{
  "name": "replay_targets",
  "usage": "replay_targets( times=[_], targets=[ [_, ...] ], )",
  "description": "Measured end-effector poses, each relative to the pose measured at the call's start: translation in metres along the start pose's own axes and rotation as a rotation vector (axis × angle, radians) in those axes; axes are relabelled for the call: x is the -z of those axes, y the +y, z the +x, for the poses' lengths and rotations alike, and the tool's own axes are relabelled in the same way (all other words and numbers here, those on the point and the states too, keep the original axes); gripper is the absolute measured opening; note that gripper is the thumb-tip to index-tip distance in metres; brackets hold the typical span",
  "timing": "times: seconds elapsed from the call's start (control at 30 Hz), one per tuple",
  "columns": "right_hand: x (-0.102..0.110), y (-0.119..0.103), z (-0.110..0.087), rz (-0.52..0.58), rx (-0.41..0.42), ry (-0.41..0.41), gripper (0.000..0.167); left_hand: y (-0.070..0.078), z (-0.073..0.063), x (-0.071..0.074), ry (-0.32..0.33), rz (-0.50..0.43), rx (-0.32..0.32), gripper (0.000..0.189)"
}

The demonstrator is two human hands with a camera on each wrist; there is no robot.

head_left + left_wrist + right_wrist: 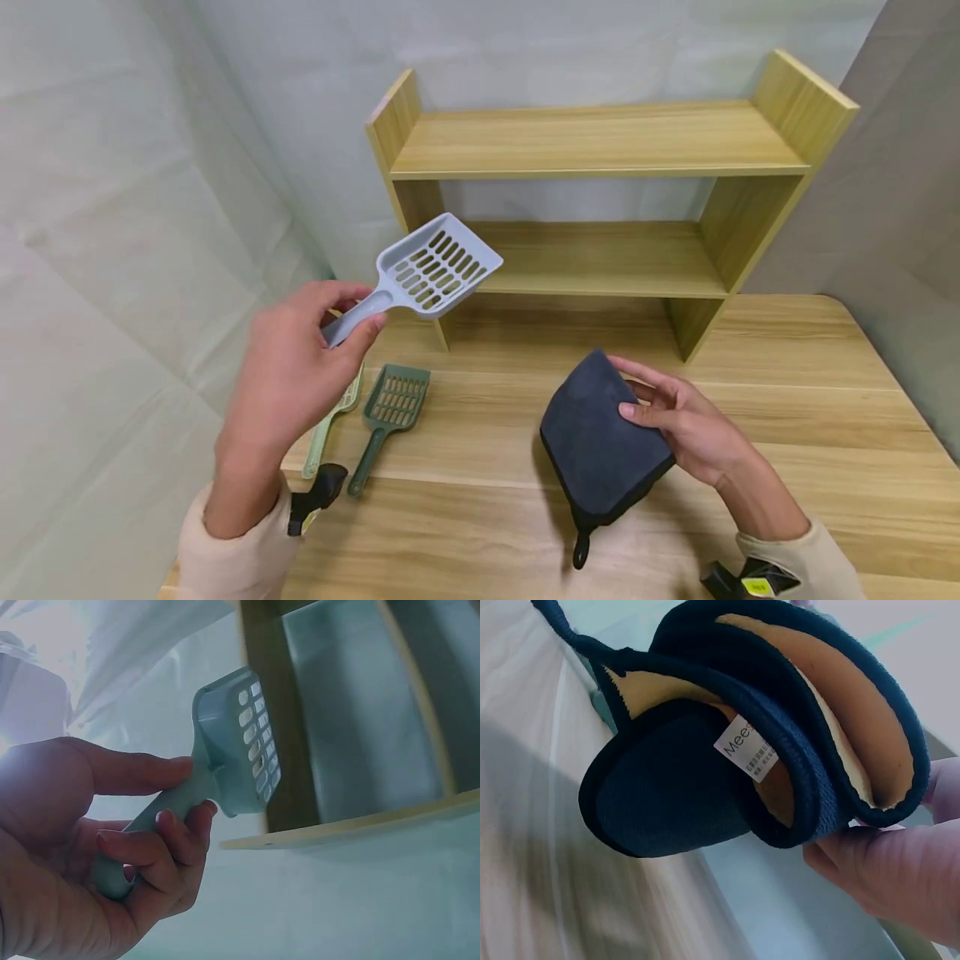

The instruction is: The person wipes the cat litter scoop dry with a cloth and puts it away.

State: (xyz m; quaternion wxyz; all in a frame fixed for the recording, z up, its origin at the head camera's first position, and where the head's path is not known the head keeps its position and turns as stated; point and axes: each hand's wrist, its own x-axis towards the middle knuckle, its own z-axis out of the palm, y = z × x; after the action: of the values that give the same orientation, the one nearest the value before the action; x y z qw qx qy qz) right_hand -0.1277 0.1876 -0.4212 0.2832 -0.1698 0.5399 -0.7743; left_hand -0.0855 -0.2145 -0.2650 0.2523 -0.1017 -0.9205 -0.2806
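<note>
In the head view my left hand (288, 367) grips a pale blue-grey litter scoop (390, 292) by its handle, its slotted pan raised in front of the shelf's left side. The left wrist view shows the fingers curled around the scoop's handle (169, 802). My right hand (697, 429) pinches a dark blue oven mitt (603, 442) at its right edge, thumb on top, above the table. Tan lining, a white label (746, 748) and a hanging loop (562, 626) show on the mitt in the right wrist view.
A dark green litter scoop (397, 396) and a light green litter scoop (318, 442), partly hidden by my left hand, lie on the wooden table (480, 517). A wooden shelf unit (600, 137) stands at the back. Pale sheeting (112, 208) hangs at the left and behind.
</note>
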Motion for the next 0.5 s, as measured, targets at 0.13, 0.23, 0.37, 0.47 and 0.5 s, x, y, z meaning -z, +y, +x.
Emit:
replay_targets(
  times=[0.13,0.23,0.37,0.47,0.5],
  targets=[
    [0.010,0.022,0.009,0.019,-0.001,-0.005,0.057,-0.002,0.001,-0.001,0.021,0.025,-0.019,0.025],
    [0.009,0.023,0.009,0.000,-0.005,0.013,0.053,0.004,0.009,0.007,0.028,0.037,-0.017,0.027],
    [0.007,0.024,0.009,-0.037,-0.011,0.046,0.051,0.012,0.023,0.012,0.037,0.055,-0.011,0.029],
    [0.006,0.025,0.009,-0.061,-0.027,0.071,0.049,0.017,0.035,0.013,0.033,0.068,0.000,0.030],
    [0.006,0.025,0.009,-0.067,-0.032,0.077,0.048,0.019,0.039,0.013,0.029,0.072,0.004,0.030]
  ],
)
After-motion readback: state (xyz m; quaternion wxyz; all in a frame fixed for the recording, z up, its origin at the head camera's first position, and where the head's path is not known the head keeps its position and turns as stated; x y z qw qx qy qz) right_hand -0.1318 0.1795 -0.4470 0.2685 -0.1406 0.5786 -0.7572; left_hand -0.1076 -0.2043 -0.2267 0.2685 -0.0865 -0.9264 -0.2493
